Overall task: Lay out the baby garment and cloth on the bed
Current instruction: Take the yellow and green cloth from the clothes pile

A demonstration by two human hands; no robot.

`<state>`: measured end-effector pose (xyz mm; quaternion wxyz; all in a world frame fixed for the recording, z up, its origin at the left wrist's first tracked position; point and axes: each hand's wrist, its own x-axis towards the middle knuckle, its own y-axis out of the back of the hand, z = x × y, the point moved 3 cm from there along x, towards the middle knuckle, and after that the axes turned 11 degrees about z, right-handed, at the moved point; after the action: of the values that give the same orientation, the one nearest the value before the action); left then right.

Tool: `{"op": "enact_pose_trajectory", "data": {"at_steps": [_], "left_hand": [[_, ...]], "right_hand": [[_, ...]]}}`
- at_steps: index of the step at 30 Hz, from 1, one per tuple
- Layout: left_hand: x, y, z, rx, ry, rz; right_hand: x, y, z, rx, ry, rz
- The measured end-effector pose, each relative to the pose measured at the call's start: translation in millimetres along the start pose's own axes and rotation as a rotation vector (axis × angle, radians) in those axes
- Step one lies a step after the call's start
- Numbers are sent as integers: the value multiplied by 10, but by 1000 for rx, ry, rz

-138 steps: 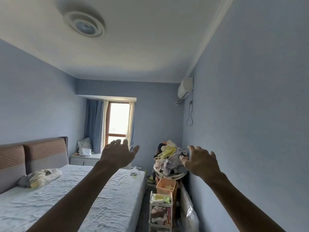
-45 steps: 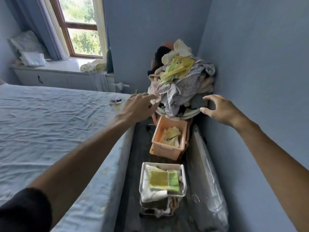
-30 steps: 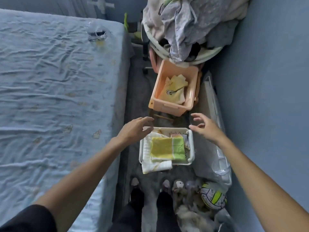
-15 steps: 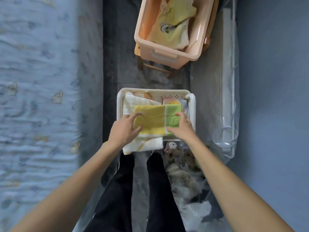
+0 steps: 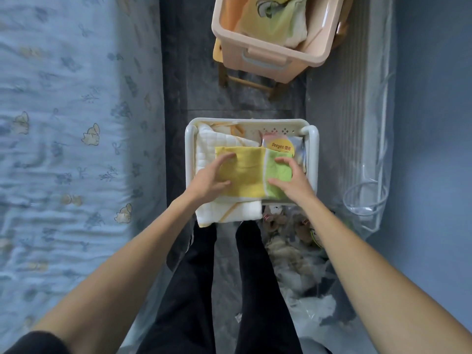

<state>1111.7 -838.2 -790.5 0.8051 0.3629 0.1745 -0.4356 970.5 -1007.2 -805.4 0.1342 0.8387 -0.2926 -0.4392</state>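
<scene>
A folded yellow and green cloth (image 5: 251, 172) lies on top of a white basket (image 5: 313, 139) on the floor between my feet and the bed. My left hand (image 5: 210, 178) grips the cloth's yellow left side, fingers over it and thumb at its edge. My right hand (image 5: 291, 180) grips the green right side the same way. Under the cloth lies a folded white quilted garment with yellow trim (image 5: 224, 212), hanging over the basket's near rim. The bed (image 5: 66, 139) with its pale blue printed sheet fills the left side.
A peach plastic bin (image 5: 258, 60) holding a yellow baby garment (image 5: 270, 19) stands on a wooden stool beyond the basket. A plastic-wrapped flat item (image 5: 357, 123) leans on the blue wall at right. Soft toys in plastic (image 5: 288, 233) lie by my right leg.
The view tilted from the room down to the floor. Both hands dropped from the clothes pile to the white basket and closed on the yellow and green cloth.
</scene>
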Motion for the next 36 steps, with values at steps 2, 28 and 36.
{"op": "enact_pose_trajectory", "data": {"at_steps": [2, 28, 36], "left_hand": [[-49, 17, -5, -65, -3, -3], [-2651, 3875, 3139, -437, -560, 454], [-4009, 4773, 3967, -398, -755, 697]], "right_hand": [[-46, 52, -27, 58, 27, -2], [-2950, 2062, -4614, 450, 700, -289], [-4119, 2497, -5725, 492, 989, -390]]}}
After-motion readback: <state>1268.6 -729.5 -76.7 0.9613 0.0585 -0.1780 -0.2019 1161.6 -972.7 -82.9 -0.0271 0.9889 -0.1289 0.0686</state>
